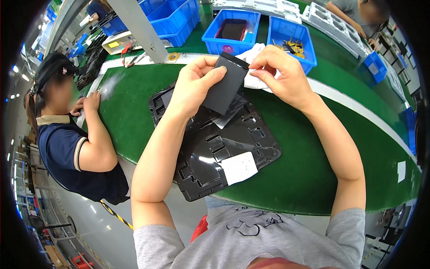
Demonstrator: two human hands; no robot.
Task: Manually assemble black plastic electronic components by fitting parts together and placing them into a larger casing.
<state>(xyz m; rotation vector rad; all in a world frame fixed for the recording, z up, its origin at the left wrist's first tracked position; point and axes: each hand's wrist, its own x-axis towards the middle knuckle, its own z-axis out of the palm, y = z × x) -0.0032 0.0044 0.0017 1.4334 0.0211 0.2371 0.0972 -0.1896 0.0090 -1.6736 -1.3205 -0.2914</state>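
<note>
My left hand (197, 83) holds a flat black rectangular slab (227, 87), tilted, with its thumb on the upper face and a glossy strip along the top edge. My right hand (284, 74) is closed in a pinch at the slab's upper right corner; whatever lies between the fingertips is too small to make out. Beneath my hands is a black moulded plastic tray (201, 159) with shaped recesses. More dark flat pieces lie in its far part, partly covered by my left hand and the slab. A white paper sheet (240, 168) rests on the tray's near side.
A crumpled white cloth (253, 82) lies behind my right hand on the green table (304, 166). Blue bins (230, 47) stand beyond, one with yellow pieces (291, 48). A metal post (139, 31) rises at far left. A co-worker (80, 134) sits on the left.
</note>
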